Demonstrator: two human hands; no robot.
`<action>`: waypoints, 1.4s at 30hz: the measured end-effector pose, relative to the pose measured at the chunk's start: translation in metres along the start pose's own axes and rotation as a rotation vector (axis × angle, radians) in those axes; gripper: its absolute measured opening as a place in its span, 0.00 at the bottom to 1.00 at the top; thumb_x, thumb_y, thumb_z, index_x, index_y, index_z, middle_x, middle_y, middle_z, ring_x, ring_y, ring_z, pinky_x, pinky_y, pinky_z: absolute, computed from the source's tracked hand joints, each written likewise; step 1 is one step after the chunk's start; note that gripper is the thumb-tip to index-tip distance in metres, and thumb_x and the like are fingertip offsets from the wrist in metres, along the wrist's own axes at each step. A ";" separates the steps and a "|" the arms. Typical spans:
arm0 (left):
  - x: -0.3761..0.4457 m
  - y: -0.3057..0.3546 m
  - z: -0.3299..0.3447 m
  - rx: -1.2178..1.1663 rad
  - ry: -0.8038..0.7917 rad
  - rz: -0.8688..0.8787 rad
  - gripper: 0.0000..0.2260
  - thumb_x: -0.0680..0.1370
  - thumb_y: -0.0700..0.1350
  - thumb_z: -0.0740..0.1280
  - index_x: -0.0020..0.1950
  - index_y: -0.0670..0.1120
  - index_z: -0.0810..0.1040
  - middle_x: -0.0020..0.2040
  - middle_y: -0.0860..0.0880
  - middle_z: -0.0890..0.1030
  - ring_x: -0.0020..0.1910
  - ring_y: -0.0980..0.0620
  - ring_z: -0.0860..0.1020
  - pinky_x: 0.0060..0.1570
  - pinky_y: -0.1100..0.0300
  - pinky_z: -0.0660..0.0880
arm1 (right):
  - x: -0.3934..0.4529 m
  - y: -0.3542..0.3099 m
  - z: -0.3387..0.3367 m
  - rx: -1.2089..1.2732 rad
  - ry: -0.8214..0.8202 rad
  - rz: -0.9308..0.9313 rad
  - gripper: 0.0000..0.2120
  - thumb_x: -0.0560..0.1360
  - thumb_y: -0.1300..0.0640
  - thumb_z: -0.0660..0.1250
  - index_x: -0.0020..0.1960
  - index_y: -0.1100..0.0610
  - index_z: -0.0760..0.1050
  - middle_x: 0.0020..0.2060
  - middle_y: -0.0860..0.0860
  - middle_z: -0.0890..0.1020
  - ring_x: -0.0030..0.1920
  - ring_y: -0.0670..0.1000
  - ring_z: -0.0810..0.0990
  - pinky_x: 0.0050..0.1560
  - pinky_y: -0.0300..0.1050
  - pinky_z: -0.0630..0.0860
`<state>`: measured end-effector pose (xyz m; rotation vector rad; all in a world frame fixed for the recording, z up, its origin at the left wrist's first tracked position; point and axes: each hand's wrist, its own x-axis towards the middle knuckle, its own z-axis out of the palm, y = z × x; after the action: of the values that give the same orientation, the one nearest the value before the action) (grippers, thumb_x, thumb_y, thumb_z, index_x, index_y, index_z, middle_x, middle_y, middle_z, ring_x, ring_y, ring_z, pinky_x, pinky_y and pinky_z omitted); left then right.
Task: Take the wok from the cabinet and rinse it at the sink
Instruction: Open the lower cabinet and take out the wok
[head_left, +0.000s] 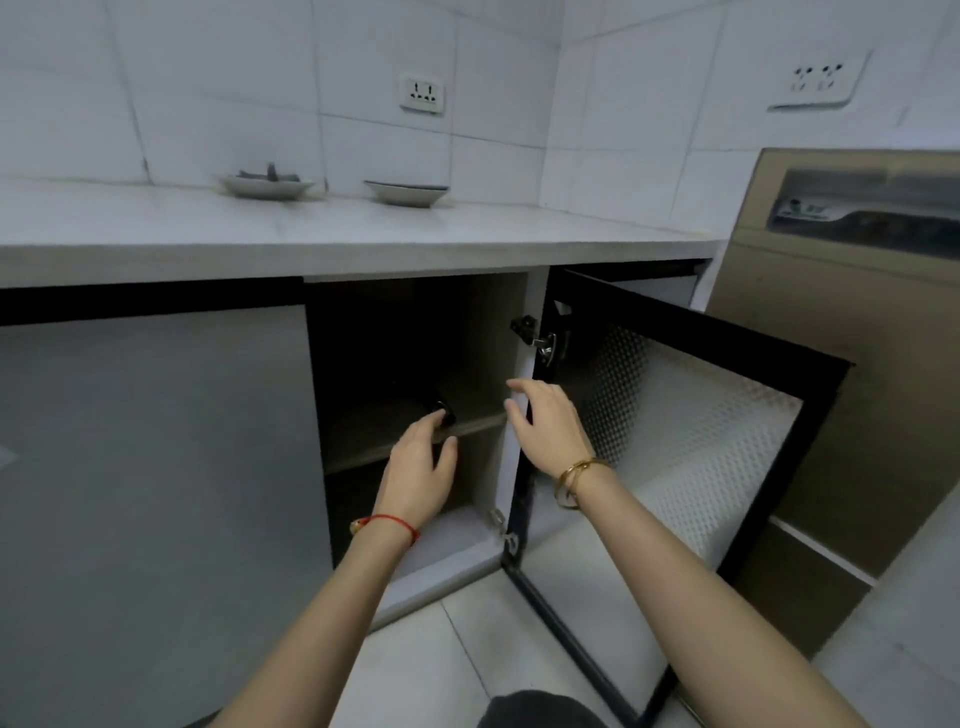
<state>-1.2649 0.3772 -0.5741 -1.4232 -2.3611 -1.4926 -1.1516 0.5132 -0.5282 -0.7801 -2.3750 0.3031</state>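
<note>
The cabinet (514, 332) under the counter stands with its black-framed glass door (685, 415) swung out to the right. Inside, on the dim middle shelf (467, 427), a black handle end of the wok (444, 410) pokes forward; the wok's body is lost in the dark. My left hand (423, 467), red string at the wrist, reaches in with fingertips touching that handle, fingers apart. My right hand (545, 421), gold bangles at the wrist, hovers open at the cabinet's right edge, holding nothing. No sink is in view.
A white counter (311, 234) runs above the cabinet, with two shallow dishes (266, 185) (406, 192) at the tiled wall. A closed grey door (156, 493) lies to the left. A tan appliance (857, 338) stands right, behind the door. Floor tiles (441, 649) lie below.
</note>
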 end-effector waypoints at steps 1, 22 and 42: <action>0.006 -0.009 -0.004 -0.024 0.008 -0.031 0.20 0.80 0.46 0.62 0.72 0.45 0.67 0.69 0.46 0.73 0.69 0.50 0.70 0.69 0.56 0.67 | 0.008 -0.003 0.013 0.039 -0.044 0.010 0.18 0.80 0.51 0.58 0.68 0.55 0.70 0.62 0.52 0.77 0.65 0.52 0.71 0.66 0.51 0.69; 0.179 -0.135 0.052 -0.587 0.031 -0.713 0.22 0.80 0.54 0.60 0.70 0.45 0.68 0.66 0.43 0.74 0.65 0.43 0.72 0.68 0.46 0.67 | 0.188 0.011 0.202 0.417 -0.566 0.335 0.14 0.80 0.51 0.61 0.58 0.61 0.74 0.44 0.54 0.77 0.41 0.52 0.77 0.35 0.40 0.71; 0.205 -0.143 0.063 -0.939 0.005 -0.991 0.11 0.81 0.47 0.61 0.40 0.44 0.73 0.29 0.48 0.68 0.20 0.57 0.66 0.16 0.70 0.62 | 0.185 -0.006 0.238 0.812 -0.618 0.740 0.11 0.77 0.58 0.63 0.37 0.58 0.71 0.25 0.52 0.72 0.17 0.45 0.70 0.19 0.35 0.69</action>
<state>-1.4560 0.5429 -0.6212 -0.0342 -2.5614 -3.0562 -1.4194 0.6140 -0.6232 -1.2084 -2.0221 1.8900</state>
